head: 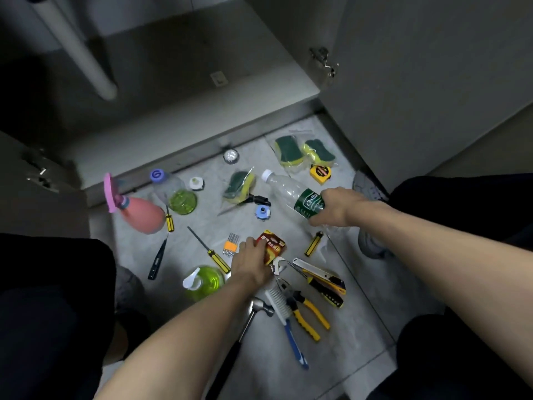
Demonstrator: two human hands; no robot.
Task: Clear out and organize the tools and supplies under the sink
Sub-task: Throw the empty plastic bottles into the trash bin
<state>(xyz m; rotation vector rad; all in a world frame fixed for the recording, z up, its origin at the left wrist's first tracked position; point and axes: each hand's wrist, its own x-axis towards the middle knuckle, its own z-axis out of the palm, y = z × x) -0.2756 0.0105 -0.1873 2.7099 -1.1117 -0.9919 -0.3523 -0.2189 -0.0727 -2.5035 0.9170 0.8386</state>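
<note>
Tools and supplies lie spread on the grey floor in front of the open sink cabinet point(178, 90). My right hand point(336, 206) grips a clear plastic water bottle point(291, 194) with a green label, lying on its side with its white cap pointing left. My left hand point(249, 262) holds a red and yellow packet point(272, 246) at its left edge. Around the packet lie a set of hex keys point(232, 243), a small wrench point(279, 267), yellow-handled screwdrivers point(213, 255), pliers point(302, 307), a utility knife point(320, 272), a hammer point(259, 306) and a brush point(288, 321).
A pink spray bottle point(141, 212), two bottles of green liquid point(178, 194) point(206, 281), bagged sponges point(288, 150) point(239, 184) and a yellow tape measure point(320, 173) lie nearer the cabinet. A white drain pipe point(83, 53) hangs inside. The cabinet doors stand open on both sides. My knees flank the floor.
</note>
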